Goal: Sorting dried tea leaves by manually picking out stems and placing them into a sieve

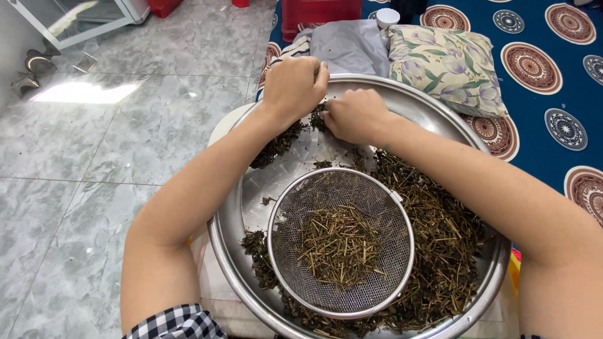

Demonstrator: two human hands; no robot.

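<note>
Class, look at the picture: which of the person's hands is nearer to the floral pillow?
Right. The right hand rests on dried herbs in the tray, just left of the pillow. The left hand is farther left, at the tray's far rim.

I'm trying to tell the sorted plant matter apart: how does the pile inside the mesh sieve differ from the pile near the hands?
The pile in the sieve is straight, pale, straw-coloured stem pieces; the pile near the hands is dark, crumpled, leafy bits. The sieve pile sits compact in the sieve's middle, untouched; the leafy pile is spread on the basin floor, where the left hand and right hand work. Both look like dried plant material.
</note>
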